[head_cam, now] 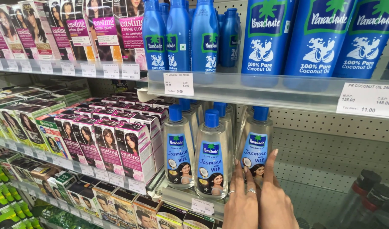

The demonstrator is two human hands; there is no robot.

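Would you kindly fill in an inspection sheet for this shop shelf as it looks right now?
Surface: clear-fronted shelf edge with white price tags.
Job's things: clear bottle with blue cap, rightmost of the front three, touched by fingertips; two like it at its left.
Clutter: pink hair-colour boxes to the left; blue bottles on the shelf above; dark-capped bottles lower right.
Hands: two hands side by side at the bottle, left hand with rings, right hand; neither closed around it.
Cables: nothing seen.
Surroundings: white pegboard back panel; more boxed goods below.
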